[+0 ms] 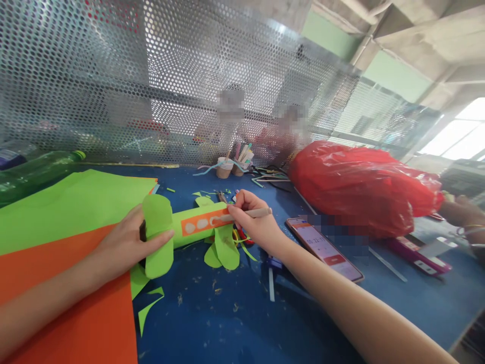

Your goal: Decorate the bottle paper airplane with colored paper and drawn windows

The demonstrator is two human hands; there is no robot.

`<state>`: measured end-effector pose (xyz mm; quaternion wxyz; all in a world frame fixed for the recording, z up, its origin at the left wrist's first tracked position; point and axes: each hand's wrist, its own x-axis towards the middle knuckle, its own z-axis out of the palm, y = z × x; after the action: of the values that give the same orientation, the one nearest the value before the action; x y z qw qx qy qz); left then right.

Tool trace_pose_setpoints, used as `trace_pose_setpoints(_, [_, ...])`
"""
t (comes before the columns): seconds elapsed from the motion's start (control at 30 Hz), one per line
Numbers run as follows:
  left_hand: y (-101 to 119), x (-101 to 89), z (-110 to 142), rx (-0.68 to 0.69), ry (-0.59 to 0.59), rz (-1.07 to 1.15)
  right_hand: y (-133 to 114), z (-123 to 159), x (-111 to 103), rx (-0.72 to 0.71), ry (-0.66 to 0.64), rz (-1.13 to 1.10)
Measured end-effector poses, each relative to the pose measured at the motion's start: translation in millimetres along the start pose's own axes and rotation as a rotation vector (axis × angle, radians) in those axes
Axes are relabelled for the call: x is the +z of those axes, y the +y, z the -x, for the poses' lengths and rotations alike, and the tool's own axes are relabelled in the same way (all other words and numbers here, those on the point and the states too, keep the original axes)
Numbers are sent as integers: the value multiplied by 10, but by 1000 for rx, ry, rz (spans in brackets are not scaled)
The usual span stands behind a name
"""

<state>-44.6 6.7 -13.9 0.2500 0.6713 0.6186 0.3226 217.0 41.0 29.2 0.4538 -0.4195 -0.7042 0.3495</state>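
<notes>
A green paper model plane (pixel 178 236) lies sideways in front of me, its tube body crossed by an orange strip (pixel 184 228) with a row of pale ovals. Rounded green paper flaps stick out at its left end and near its right end. My left hand (pixel 134 235) grips the left end, thumb pressed on the flap. In my right hand (pixel 250 215) is a pale, slim marker (pixel 261 212), its tip over the strip by the ovals. Scissors (pixel 242 236) with red and yellow handles are partly hidden behind the plane.
Green sheets (pixel 87 197) and orange paper (pixel 87 303) lie at left, beside a green bottle (pixel 41 172). Cups of pens (pixel 225 168) stand at the back before a perforated metal screen (pixel 182 76). A phone (pixel 326 250) and a red plastic bag (pixel 356 187) are at right, near another person's arm (pixel 462 215).
</notes>
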Motion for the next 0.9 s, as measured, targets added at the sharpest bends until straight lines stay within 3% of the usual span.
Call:
trace_pose_setpoints(0.3, [60, -3, 18, -5, 27, -15, -19, 23, 13, 24, -1, -22])
trace_pose_setpoints(0.63, [84, 12, 46, -27, -19, 50, -24, 17, 15, 13, 15, -34])
trace_pose_setpoints(0.9, [48, 4, 26, 30, -11, -8, -13, 27, 14, 7, 20, -42])
